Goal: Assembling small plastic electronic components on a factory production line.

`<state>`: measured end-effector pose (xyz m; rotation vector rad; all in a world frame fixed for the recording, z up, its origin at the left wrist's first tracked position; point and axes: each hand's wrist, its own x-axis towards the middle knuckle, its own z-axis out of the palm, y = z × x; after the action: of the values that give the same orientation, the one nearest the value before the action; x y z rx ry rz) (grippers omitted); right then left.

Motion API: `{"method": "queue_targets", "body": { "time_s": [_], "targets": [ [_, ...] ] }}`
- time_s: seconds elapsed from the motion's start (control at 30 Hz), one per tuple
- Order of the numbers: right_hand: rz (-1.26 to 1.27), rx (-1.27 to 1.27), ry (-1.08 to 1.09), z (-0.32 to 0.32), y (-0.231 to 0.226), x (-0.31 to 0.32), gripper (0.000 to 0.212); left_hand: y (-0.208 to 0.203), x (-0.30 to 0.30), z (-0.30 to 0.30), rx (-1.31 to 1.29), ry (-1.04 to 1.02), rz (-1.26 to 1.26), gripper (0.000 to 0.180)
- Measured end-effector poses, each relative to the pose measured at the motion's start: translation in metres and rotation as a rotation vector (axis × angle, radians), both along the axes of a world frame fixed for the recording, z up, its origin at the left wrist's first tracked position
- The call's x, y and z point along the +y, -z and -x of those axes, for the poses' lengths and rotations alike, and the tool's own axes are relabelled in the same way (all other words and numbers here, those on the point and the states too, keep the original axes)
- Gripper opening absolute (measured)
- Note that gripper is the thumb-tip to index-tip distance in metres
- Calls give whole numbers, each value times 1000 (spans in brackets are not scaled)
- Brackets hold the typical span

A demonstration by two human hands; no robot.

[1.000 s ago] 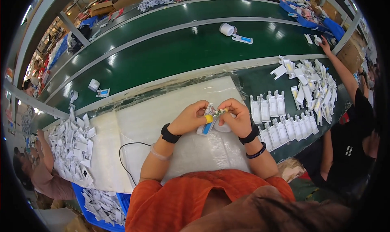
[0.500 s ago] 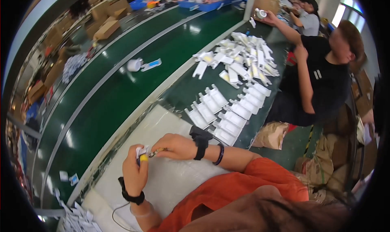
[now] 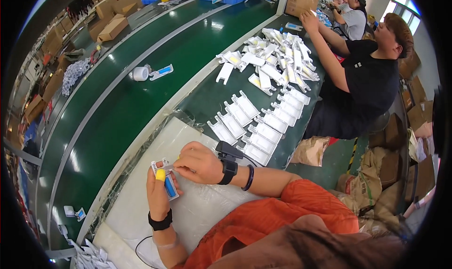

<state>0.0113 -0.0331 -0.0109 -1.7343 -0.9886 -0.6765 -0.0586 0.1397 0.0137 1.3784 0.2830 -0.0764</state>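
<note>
My left hand point(image 3: 159, 196) is closed around a small white plastic housing point(image 3: 172, 194) with a blue block point(image 3: 169, 184) inside it. A yellow finger cover point(image 3: 160, 175) sits on the left thumb, which presses against the housing. At the housing's upper end, my right hand point(image 3: 200, 163) is closed in a pinch; what lies between its fingertips is too small to make out. Both hands are above a pale, plastic-covered work surface point(image 3: 197, 212). Just beyond the right hand, white housings point(image 3: 261, 144) lie in two neat rows, with a loose heap of housings point(image 3: 275, 57) farther back.
A green conveyor point(image 3: 108, 123) runs along the left, carrying a white round part point(image 3: 140, 73) beside a housing with blue in it. More white parts point(image 3: 89, 256) lie at the lower left. A co-worker in black point(image 3: 362, 80) sits at the right, hands near a carton point(image 3: 301, 0).
The housing in my left hand has turned, so its blue block now shows. My right hand stays at its upper end. The co-worker's raised hand has come down, and both their hands are now together.
</note>
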Motion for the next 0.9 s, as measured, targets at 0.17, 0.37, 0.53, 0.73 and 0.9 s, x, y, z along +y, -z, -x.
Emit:
{"method": "queue_targets", "body": {
  "time_s": [0.17, 0.37, 0.53, 0.73, 0.9],
  "targets": [
    [25, 160, -127, 0, 4, 8, 23, 10, 1, 4, -48, 18, 74, 36],
    [124, 26, -123, -3, 7, 2, 25, 20, 2, 3, -211, 57, 67, 40],
    [126, 60, -70, -1, -6, 2, 24, 4, -4, 3, -193, 71, 48, 42],
    [136, 71, -137, 1, -8, 4, 27, 3, -1, 5, -209, 108, 29, 43],
    [150, 100, -146, 1, -9, 4, 27, 6, 1, 7, -222, 143, 48, 44]
  ]
}}
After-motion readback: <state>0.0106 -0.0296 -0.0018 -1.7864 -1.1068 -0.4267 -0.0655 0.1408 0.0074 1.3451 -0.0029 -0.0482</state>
